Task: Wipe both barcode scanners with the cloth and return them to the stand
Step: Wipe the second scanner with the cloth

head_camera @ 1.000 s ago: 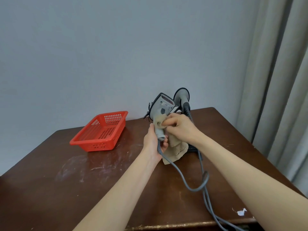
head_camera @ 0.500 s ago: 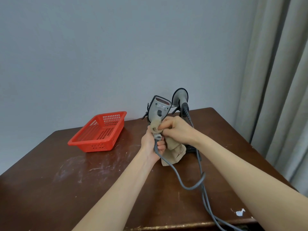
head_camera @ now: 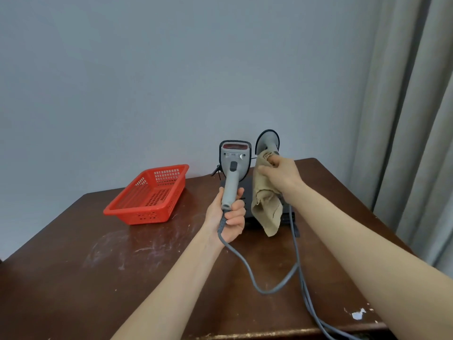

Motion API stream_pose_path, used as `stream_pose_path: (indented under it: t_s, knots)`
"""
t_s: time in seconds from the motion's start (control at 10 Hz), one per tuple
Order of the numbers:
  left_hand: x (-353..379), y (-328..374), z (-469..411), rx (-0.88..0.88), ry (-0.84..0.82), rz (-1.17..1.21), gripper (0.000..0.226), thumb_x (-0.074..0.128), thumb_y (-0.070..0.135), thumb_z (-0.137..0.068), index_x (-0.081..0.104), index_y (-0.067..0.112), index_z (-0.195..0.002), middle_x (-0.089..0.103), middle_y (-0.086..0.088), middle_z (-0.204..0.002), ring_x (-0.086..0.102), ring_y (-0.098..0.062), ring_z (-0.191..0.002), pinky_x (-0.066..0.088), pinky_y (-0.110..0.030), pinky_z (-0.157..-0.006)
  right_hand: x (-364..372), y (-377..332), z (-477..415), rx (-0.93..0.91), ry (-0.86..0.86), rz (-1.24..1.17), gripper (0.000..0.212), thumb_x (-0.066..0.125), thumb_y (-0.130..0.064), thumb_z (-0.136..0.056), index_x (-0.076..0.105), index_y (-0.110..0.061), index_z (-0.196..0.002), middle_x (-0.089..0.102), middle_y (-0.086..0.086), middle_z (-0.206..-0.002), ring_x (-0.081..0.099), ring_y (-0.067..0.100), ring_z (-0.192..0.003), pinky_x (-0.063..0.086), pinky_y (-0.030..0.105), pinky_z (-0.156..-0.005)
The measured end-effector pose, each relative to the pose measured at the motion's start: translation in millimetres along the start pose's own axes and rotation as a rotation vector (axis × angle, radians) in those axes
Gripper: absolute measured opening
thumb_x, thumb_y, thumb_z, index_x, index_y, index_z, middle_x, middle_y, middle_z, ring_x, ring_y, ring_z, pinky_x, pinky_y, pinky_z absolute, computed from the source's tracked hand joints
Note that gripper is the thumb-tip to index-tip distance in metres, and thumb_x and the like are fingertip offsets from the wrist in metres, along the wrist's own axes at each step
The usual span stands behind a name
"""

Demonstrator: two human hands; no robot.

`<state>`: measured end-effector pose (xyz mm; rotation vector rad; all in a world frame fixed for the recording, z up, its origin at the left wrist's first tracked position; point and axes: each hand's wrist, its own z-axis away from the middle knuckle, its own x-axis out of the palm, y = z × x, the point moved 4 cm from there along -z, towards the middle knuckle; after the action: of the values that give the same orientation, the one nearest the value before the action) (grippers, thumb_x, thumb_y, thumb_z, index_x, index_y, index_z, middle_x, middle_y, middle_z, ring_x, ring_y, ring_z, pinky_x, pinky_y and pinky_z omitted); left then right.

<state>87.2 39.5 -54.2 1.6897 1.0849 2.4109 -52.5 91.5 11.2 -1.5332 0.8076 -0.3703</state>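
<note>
My left hand grips the lower handle of a grey barcode scanner, held upright with its red scan window at the top. To its right, my right hand pinches a tan cloth that hangs loose and is apart from the held scanner. Behind that hand the second grey scanner sits on the dark stand, whose base is partly hidden by the cloth. Grey cables run from both scanners to the table's front edge.
A red plastic basket stands at the back left of the brown wooden table. A grey wall is behind, and curtains hang at the right. White paint chips mark the table's front right corner.
My right hand has taken the cloth off the held scanner and moved right, toward the second scanner. The left hand has turned the scanner upright and slid lower on its handle.
</note>
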Motion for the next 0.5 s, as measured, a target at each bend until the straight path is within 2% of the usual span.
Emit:
stream_pose_path:
  t_s: [0.1, 0.2, 0.4, 0.5]
  knots:
    - [10.7, -7.0, 1.2, -0.076, -0.159, 0.075, 0.058, 0.051, 0.057, -0.086, 0.063, 0.001, -0.083, 0.046, -0.004, -0.045, 0.042, -0.011, -0.027, 0.032, -0.018, -0.025, 15.7, 9.3, 9.6, 0.256, -0.148, -0.396, 0.022, 0.064, -0.007, -0.087, 0.063, 0.003, -0.107, 0.066, 0.017, -0.101, 0.067, 0.028, -0.085, 0.058, 0.037, -0.076]
    - [20.9, -7.1, 3.0, -0.15, -0.269, 0.131, 0.056, 0.061, 0.055, -0.077, 0.061, 0.0, -0.08, 0.05, -0.008, -0.046, 0.046, -0.015, -0.029, 0.036, -0.02, -0.026, 24.2, 11.7, 18.2, 0.475, -0.311, -0.735, 0.015, 0.06, -0.016, -0.092, 0.06, -0.001, -0.094, 0.066, 0.014, -0.083, 0.067, 0.021, -0.056, 0.057, 0.03, -0.048]
    - [34.6, -17.6, 10.3, -0.248, -0.323, 0.077, 0.033, 0.079, 0.025, -0.072, 0.058, 0.001, -0.075, 0.051, -0.008, -0.047, 0.048, -0.016, -0.03, 0.039, -0.023, -0.027, 34.6, 21.0, 22.7, 0.606, -0.549, -0.703, 0.041, 0.066, -0.046, -0.078, 0.068, -0.006, -0.088, 0.069, 0.009, -0.082, 0.064, 0.02, -0.08, 0.059, 0.031, -0.071]
    - [41.1, -22.9, 12.9, -0.296, -0.321, 0.02, 0.036, 0.076, 0.032, -0.073, 0.055, 0.003, -0.071, 0.049, -0.006, -0.045, 0.046, -0.014, -0.029, 0.038, -0.02, -0.026, 34.4, 19.7, 23.9, 0.609, -0.587, -0.76, 0.044, 0.07, -0.049, -0.071, 0.07, -0.006, -0.081, 0.068, 0.01, -0.08, 0.065, 0.022, -0.075, 0.057, 0.034, -0.074]
